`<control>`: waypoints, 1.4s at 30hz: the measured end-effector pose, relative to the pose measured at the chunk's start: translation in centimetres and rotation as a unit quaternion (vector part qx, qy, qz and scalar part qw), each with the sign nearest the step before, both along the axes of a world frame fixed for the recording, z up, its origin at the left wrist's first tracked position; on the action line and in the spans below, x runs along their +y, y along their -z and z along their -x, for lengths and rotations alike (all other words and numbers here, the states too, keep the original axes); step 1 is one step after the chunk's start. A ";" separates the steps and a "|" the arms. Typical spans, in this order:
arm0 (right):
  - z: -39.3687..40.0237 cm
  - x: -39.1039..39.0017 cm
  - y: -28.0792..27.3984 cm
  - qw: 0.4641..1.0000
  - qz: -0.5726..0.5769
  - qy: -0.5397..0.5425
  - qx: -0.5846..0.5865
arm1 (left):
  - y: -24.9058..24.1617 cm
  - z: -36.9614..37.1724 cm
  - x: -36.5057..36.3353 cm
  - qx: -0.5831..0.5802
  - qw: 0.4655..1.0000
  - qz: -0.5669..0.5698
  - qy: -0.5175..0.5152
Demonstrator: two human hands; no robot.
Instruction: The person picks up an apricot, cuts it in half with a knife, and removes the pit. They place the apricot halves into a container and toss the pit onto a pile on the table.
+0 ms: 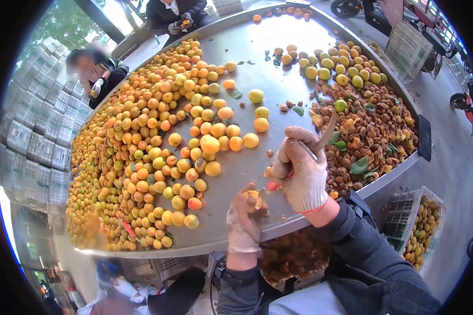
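Both of my hands wear stained white gloves above the near edge of a metal table [231, 195]. My left hand [246, 212] is closed around a piece of orange fruit [253, 200]. To its right, my right hand [302, 168] is curled shut on a tool with a metal shaft; a red part [273, 186] shows by its fingertips, pointing towards the fruit. A curved brown strip rises above that hand, and what it belongs to is unclear. Whole apricots [209, 144] lie left of my hands. A heap of brown pits and scraps [373, 136] lies to the right.
Several crates of fruit stand below the table, one at the right [402, 220]. A red-handled tool [126, 227] rests on the fruit at left. Co-workers sit at the back [176, 16], left [102, 73] and front left [121, 286]. A black device [424, 137] is on the right rim.
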State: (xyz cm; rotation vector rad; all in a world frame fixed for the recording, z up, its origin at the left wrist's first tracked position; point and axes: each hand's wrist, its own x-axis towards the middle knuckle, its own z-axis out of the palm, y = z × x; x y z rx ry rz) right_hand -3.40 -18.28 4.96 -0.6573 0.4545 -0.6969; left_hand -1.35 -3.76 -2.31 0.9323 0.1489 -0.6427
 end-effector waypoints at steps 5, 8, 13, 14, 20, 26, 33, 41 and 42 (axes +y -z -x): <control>1.3 0.6 0.6 0.983 0.177 -0.037 -0.017 | -0.6 1.1 -1.4 -0.032 0.999 -0.034 0.003; 0.8 1.0 1.7 0.927 0.366 -0.005 -0.081 | -0.2 1.9 -2.2 -0.173 0.973 -0.152 0.003; 0.2 -0.2 1.6 0.989 0.119 -0.075 0.043 | -0.5 2.0 -2.4 -0.114 0.985 -0.125 -0.032; -0.6 -0.4 1.6 0.997 -0.028 -0.072 0.012 | 0.4 1.8 -2.2 -0.114 0.985 -0.126 -0.030; -2.2 -0.4 4.0 0.982 -0.186 -0.018 0.009 | 0.6 0.1 -0.7 0.074 0.997 -0.022 0.012; -1.2 1.1 2.8 0.997 -0.020 -0.054 0.042 | 1.7 0.4 -1.6 -0.054 0.991 -0.118 -0.016; -2.4 -0.6 5.6 0.970 -0.238 -0.045 0.015 | 1.7 -1.5 -0.4 0.059 0.998 -0.002 -0.007; -1.1 0.3 5.7 0.910 0.343 -0.222 0.074 | 0.5 -1.5 0.2 -0.017 0.998 0.048 -0.046; -0.1 0.1 4.1 0.827 0.466 -0.267 0.164 | 0.4 -1.6 0.0 -0.015 0.997 0.049 -0.051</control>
